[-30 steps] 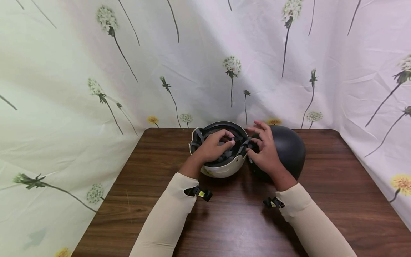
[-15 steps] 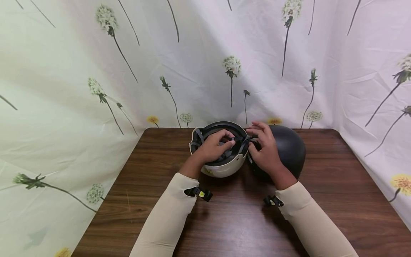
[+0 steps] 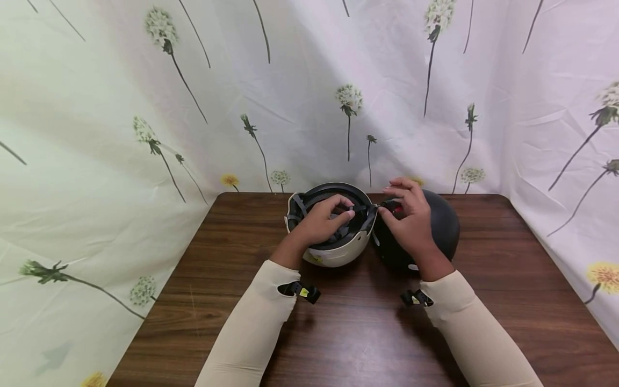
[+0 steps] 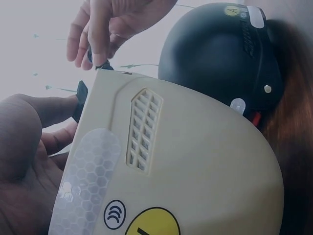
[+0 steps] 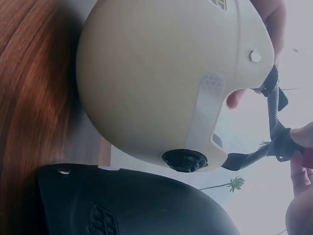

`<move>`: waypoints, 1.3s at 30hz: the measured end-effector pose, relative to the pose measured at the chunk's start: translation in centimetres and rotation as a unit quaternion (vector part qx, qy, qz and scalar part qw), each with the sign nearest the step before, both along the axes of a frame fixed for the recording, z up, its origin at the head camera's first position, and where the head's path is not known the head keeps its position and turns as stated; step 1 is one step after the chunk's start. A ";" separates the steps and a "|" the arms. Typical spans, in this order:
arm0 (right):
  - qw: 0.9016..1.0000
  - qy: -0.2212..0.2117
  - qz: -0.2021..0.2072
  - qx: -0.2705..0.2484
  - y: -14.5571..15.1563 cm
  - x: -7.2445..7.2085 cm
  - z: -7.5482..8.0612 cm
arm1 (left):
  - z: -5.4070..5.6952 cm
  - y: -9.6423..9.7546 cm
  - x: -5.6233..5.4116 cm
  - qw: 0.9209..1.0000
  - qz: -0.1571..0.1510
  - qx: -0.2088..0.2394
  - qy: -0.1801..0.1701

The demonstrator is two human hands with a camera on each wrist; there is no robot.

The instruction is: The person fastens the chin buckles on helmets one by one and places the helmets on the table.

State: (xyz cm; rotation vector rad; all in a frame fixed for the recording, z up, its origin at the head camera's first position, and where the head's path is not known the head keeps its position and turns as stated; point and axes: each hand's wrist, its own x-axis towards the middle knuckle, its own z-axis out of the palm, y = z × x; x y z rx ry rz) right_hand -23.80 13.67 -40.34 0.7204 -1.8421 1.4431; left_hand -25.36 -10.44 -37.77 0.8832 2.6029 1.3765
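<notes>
A cream helmet (image 3: 338, 253) lies upside down at the back of the table, its black padded inside facing up. Over its opening, my left hand (image 3: 321, 221) pinches a small black strap end (image 4: 80, 100) between thumb and index finger. My right hand (image 3: 411, 223) is at the helmet's right rim and pinches the black chin strap buckle (image 5: 282, 145), which has a red part (image 5: 308, 157). In the right wrist view the strap webbing (image 5: 274, 110) runs from the rim to these fingers in two branches. Part of the buckle is hidden by the fingertips.
A black helmet (image 3: 444, 223) rests dome up close beside the cream one, partly behind my right hand. Both stand on a brown wooden table (image 3: 338, 333). A white flower-printed curtain (image 3: 309, 107) hangs behind the table and along its sides.
My right hand has shifted a little to the right, drawing the strap outward over the rim, and the red part of the buckle now shows. The left hand has stayed in place.
</notes>
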 end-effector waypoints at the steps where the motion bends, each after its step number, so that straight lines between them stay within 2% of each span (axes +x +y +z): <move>1: 1.000 -0.001 0.007 -0.013 0.0 0.0 0.0 | 0.0 0.0 0.0 1.000 0.001 0.000 0.002; 11: 0.997 -0.035 0.020 -0.070 -0.4 0.0 0.0 | -0.1 0.0 -0.1 1.000 -0.001 0.001 0.001; 15: 0.997 -0.036 0.024 -0.070 -0.6 0.0 0.0 | -0.1 -0.1 -0.1 1.000 -0.003 -0.002 0.002; 21: 0.999 -0.031 0.022 -0.039 -0.8 -0.2 -0.3 | -0.1 -0.2 -0.1 1.000 -0.005 0.002 0.010; 25: 0.998 -0.054 0.010 -0.019 -1.0 -0.1 -0.5 | -0.3 -0.2 0.1 1.000 0.000 0.007 0.012; 31: 0.993 -0.105 0.041 -0.038 -1.3 0.0 -0.7 | -0.5 -0.2 0.2 1.000 0.004 0.017 0.016; 39: 0.992 -0.107 0.049 -0.054 -1.7 0.1 -0.7 | -0.7 0.2 0.7 0.999 0.028 0.034 0.007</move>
